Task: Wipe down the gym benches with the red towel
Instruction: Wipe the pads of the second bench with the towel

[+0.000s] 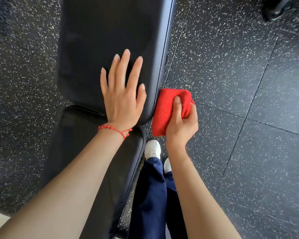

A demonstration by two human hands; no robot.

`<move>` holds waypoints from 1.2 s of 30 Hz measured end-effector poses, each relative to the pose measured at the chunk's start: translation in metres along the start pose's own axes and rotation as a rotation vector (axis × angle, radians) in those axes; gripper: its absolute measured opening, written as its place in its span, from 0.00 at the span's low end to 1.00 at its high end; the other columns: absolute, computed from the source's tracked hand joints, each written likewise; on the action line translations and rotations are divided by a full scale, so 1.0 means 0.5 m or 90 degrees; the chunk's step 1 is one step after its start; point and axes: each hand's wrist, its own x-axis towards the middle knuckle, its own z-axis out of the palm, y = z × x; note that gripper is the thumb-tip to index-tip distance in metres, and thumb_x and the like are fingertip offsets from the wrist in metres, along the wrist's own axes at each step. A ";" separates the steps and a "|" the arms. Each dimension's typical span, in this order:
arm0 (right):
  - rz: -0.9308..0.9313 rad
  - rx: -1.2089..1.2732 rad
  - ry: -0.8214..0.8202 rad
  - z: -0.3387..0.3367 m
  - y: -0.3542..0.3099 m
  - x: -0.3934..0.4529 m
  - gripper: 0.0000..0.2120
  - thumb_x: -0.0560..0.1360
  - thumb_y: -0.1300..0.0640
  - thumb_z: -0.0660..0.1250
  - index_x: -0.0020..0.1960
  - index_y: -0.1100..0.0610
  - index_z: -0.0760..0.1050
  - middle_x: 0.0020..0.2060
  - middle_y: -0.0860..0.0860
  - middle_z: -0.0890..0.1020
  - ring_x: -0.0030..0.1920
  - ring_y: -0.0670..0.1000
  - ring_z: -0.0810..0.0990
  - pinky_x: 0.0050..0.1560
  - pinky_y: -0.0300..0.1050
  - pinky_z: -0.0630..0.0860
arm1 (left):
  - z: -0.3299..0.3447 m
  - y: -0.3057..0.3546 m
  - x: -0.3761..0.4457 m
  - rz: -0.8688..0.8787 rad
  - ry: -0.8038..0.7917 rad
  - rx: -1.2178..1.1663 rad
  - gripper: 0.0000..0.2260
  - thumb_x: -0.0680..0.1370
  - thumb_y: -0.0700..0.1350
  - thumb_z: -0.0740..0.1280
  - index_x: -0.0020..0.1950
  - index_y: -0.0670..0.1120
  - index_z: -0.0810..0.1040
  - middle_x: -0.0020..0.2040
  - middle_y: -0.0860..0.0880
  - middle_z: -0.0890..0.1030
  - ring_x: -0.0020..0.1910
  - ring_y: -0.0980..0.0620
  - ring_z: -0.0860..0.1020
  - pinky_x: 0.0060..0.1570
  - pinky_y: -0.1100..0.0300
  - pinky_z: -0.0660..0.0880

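A black padded gym bench (100, 37) runs from the top centre down toward the lower left, with a seam between its long back pad and the seat pad (86, 144). My left hand (123, 94) lies flat and open on the near right corner of the back pad, a red bead bracelet on its wrist. My right hand (181, 125) grips a folded red towel (166, 109), pressed against the right side edge of the back pad near its rounded corner.
Dark speckled rubber floor tiles (240, 75) surround the bench. My legs in navy trousers (150, 195) and white shoes (152, 149) stand right of the seat pad. A dark piece of equipment (276, 9) sits at the top right corner.
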 end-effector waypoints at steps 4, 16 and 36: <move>-0.013 0.005 0.022 0.026 -0.050 0.045 0.16 0.71 0.41 0.65 0.44 0.54 0.75 0.44 0.57 0.80 0.44 0.54 0.77 0.51 0.53 0.73 | 0.014 -0.013 0.000 0.029 -0.013 0.020 0.24 0.78 0.46 0.57 0.74 0.47 0.60 0.73 0.40 0.62 0.73 0.42 0.56 0.70 0.41 0.50; -0.039 -0.045 0.014 0.018 -0.055 0.040 0.23 0.66 0.36 0.60 0.43 0.56 0.76 0.45 0.60 0.80 0.43 0.52 0.76 0.50 0.51 0.71 | 0.028 -0.023 -0.005 0.045 0.002 0.025 0.22 0.80 0.49 0.51 0.75 0.48 0.57 0.73 0.46 0.56 0.73 0.43 0.56 0.70 0.41 0.50; -0.105 0.017 0.010 0.081 -0.254 0.199 0.15 0.69 0.41 0.65 0.44 0.51 0.76 0.46 0.53 0.81 0.46 0.50 0.78 0.48 0.41 0.71 | -0.018 0.038 0.283 -0.110 0.047 -0.001 0.24 0.79 0.49 0.56 0.74 0.45 0.60 0.74 0.39 0.60 0.73 0.40 0.56 0.69 0.38 0.51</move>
